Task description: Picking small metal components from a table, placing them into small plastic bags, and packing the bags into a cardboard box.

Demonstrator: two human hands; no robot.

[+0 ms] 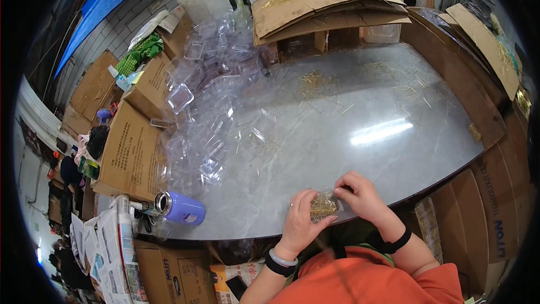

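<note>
Close to the table's near edge, my left hand point(298, 222) holds a small clear plastic box point(323, 206) full of thin golden sticks, fingers along its left side and thumb at its lower edge. My right hand point(361, 196) is at the box's right side, with thumb and curled fingers pinched together. What is between those fingertips, if anything, is too small to make out. Loose golden sticks point(315, 83) lie scattered farther back on the grey tabletop point(304, 152).
Many empty clear plastic boxes point(211, 98) are heaped along the table's left side. A purple bottle point(183, 208) lies at the near left, by a cardboard box point(132, 152). At the back stands a cardboard shelter point(332, 3) with golden sticks on top. Cardboard point(461, 81) borders the right side.
</note>
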